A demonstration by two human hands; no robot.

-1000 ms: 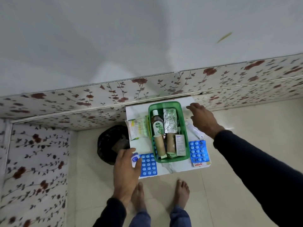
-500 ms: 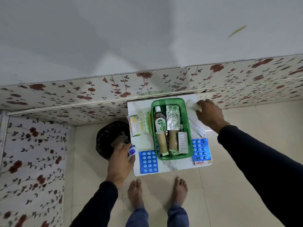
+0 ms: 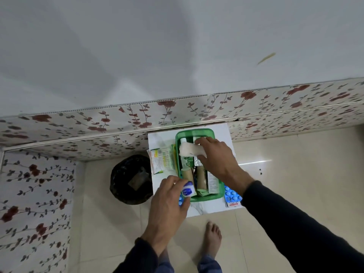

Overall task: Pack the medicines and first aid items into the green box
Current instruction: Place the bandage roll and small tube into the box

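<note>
The green box (image 3: 197,132) stands on a small white table (image 3: 208,208). Inside it lie an antiseptic bottle (image 3: 186,162), two tan bandage rolls (image 3: 201,180), a silver blister strip and a small carton. My right hand (image 3: 218,160) hovers over the box, gripping a white cotton pad (image 3: 190,149). My left hand (image 3: 169,201) is at the box's near left corner, closed around a small white jar with a blue label (image 3: 188,191). A blue pill strip (image 3: 232,196) lies right of the box; another peeks from under my left hand.
A green and white sachet pack (image 3: 161,160) lies on the table left of the box. A black bin (image 3: 132,179) stands on the floor to the table's left. The flowered wall panel runs behind. My bare feet are just below the table.
My right hand lifted the white cotton pad from the table's far right corner and brought it over the box. My left hand carried the small jar rightward to the box's near corner.
</note>
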